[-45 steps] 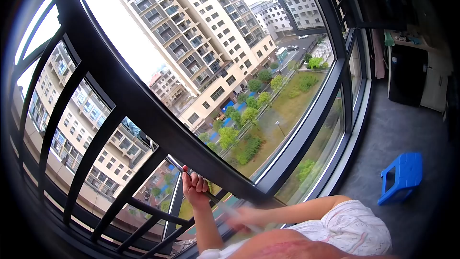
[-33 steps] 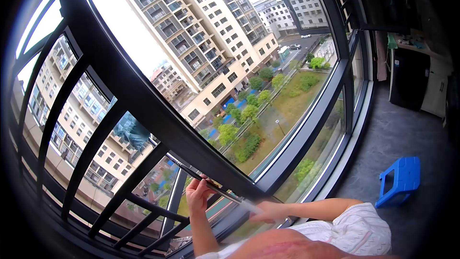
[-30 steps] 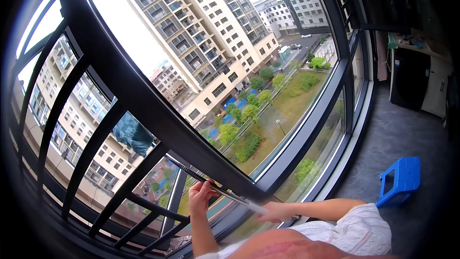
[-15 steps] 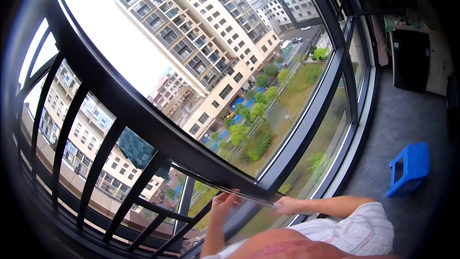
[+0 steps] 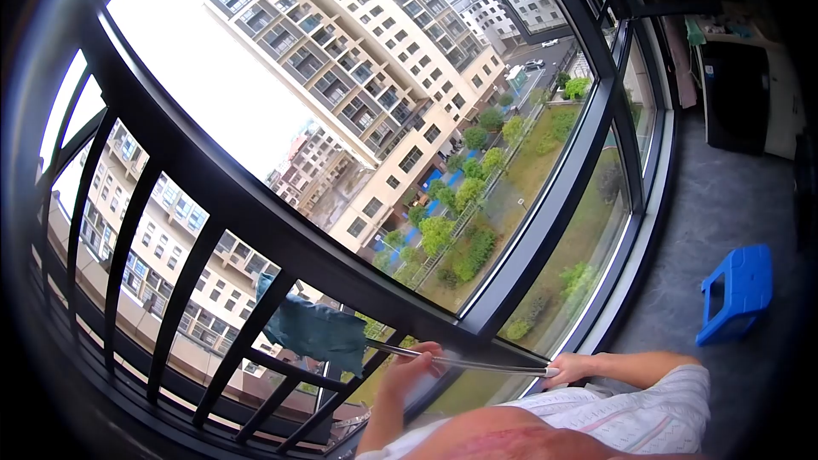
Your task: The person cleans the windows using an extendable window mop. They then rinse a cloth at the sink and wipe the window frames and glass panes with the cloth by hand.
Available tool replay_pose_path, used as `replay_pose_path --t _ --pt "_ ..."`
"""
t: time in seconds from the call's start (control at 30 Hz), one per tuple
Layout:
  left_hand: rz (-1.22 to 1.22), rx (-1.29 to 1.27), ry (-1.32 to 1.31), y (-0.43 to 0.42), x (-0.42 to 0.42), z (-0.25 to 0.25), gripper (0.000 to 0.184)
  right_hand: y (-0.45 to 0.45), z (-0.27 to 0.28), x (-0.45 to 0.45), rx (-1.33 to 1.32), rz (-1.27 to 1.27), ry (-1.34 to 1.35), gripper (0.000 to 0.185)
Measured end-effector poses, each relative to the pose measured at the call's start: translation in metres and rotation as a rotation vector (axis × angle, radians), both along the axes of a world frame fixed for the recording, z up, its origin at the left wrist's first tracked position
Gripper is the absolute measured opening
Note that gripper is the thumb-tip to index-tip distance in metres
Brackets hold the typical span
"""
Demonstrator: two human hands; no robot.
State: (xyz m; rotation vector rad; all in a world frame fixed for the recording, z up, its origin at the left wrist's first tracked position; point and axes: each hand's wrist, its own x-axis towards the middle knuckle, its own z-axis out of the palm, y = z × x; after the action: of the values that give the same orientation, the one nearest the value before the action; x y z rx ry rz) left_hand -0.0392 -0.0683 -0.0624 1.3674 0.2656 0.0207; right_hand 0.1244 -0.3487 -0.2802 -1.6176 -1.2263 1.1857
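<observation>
A thin metal pole (image 5: 490, 366) slants across in front of me, a teal cloth (image 5: 319, 334) hanging at its far end. My right hand (image 5: 569, 369) is closed round the pole's near end, by my white top. Farther along, my left hand (image 5: 409, 368) curls its fingers about the pole; part of that grip is blurred. The cloth hangs among the dark railing bars (image 5: 243, 345), partly hidden by one bar. How it is fixed to the pole cannot be made out.
Dark window frames (image 5: 545, 238) and a thick rail (image 5: 281, 230) curve around me. A blue plastic stool (image 5: 737, 294) stands on the grey floor (image 5: 673, 213) at right. Beyond it is a black-fronted appliance (image 5: 734, 94). Buildings and greenery lie outside, far below.
My right hand has drawn the pole to the right. The cloth has come right and down, nearer my left hand, which has shifted slightly. The view has tilted a little.
</observation>
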Motion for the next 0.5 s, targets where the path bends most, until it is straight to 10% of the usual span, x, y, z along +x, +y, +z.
replay_pose_path --t 0.37,0.5 --pt "-0.404 0.27 0.203 -0.083 0.05 -0.042 0.028 -0.049 -0.082 0.004 -0.372 0.008 -0.175 0.044" --pt "-0.455 0.295 0.252 -0.118 0.084 -0.035 0.028 -0.073 -0.075 -0.014 -0.436 -0.172 0.191 0.034"
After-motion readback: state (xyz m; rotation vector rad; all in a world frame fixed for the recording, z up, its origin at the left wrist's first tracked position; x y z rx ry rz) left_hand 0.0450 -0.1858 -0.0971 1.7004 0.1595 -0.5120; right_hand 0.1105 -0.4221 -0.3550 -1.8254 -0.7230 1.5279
